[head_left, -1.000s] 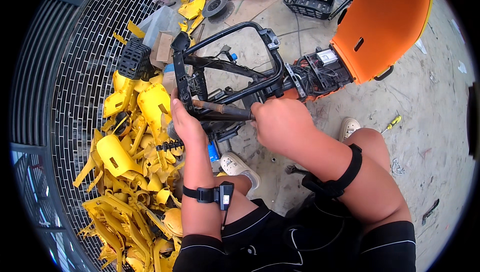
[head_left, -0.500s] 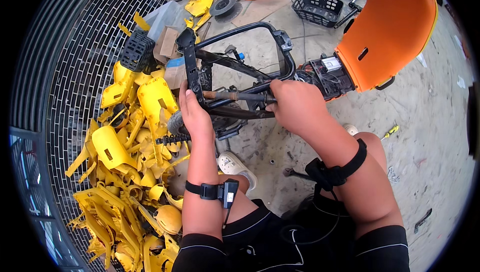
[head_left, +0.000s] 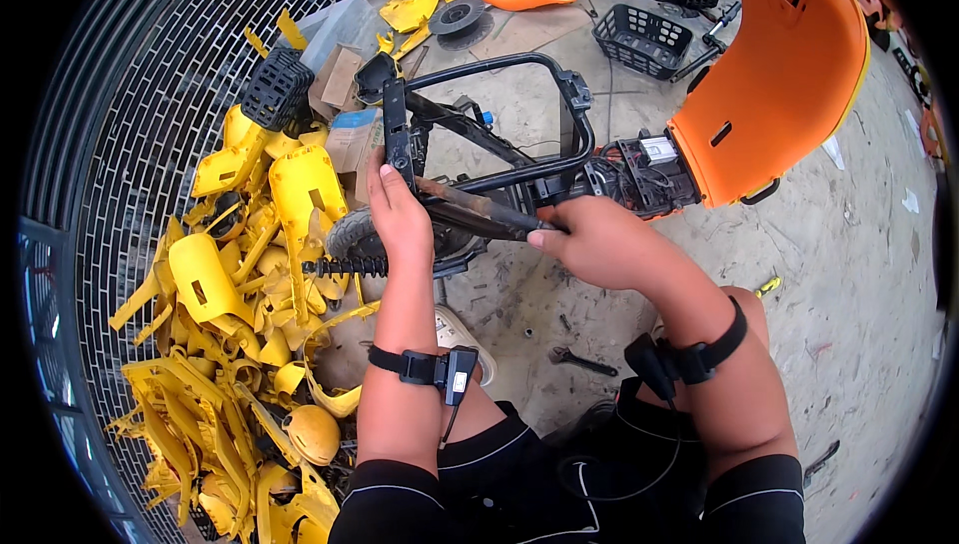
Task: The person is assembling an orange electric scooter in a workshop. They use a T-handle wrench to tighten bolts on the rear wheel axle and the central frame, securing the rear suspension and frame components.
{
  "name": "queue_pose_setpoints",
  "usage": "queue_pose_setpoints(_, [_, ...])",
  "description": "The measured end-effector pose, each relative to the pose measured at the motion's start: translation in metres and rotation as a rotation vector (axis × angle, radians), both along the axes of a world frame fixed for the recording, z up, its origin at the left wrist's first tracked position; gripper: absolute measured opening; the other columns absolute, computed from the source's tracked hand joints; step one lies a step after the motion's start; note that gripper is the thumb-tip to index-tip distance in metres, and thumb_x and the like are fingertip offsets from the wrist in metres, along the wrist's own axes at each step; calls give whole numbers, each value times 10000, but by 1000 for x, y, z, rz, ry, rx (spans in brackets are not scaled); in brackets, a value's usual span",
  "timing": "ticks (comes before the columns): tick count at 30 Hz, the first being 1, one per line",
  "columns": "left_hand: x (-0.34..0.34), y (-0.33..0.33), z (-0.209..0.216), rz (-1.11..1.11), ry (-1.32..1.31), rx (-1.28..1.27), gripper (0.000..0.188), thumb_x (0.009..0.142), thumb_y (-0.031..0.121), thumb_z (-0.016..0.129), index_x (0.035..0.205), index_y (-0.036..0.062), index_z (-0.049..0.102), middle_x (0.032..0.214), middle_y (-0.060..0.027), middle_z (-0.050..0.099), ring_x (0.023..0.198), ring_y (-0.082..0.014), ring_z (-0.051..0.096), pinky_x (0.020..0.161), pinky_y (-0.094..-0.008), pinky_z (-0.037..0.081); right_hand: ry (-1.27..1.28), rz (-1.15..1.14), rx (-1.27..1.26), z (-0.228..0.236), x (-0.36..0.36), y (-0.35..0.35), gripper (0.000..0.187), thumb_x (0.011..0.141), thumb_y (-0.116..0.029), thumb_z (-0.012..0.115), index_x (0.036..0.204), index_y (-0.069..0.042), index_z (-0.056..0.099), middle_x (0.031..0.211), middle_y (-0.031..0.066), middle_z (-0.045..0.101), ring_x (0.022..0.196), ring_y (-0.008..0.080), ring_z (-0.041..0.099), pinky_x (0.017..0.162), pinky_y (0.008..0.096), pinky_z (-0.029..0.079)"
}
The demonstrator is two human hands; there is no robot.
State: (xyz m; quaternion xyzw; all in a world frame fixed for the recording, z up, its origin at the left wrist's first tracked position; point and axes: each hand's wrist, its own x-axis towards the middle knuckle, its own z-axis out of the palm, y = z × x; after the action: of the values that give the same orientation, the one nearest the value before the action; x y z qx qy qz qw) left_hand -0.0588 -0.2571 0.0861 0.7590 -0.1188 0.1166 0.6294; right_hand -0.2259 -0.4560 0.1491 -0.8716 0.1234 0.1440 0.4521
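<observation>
Metal tube (head_left: 479,206); white wrist-device label (head_left: 460,382)

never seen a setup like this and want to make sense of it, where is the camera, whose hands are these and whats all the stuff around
There is no robot here: these are a person's own two bare hands. The camera is worn on the head and looks down, and its wide fisheye lens bends straight edges near the rim. Each forearm wears a strap with a small black device. The right hand grips one end of a dark bar with a rusty brown section. The left hand rests against a black metal frame; whether it grips anything is hard to tell. On the concrete floor are heaped yellow parts to the left, a black basket farther off and a wrench nearby. A large orange panel rises to the right.
</observation>
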Motion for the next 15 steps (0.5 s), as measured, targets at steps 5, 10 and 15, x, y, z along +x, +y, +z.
queue_pose_setpoints(5, [-7,-9,7,21,15,-29,455,1074,238,377,1434,-31,453,1397,-153,528,1271,-227,498,1105,-323,341,-87,-177,152,-20,-21,-12,415,936,-350,628,1030,50,690,805,205,691,757,348,683,713,427,521])
queue_pose_setpoints(10, [-3,-5,3,33,15,-1,454,1024,177,491,1423,-39,462,1358,-158,554,1233,-218,525,1082,-322,366,-151,-324,148,-15,-31,-18,367,926,-301,648,1042,46,679,843,175,711,767,294,688,716,395,517])
queue_pose_setpoints(15, [-6,-5,7,59,12,97,495,984,173,566,1417,-46,469,1343,-185,567,1222,-242,548,1080,-336,376,-280,-522,240,-8,-38,-32,324,924,-265,678,1017,45,661,807,88,675,685,192,628,648,334,487])
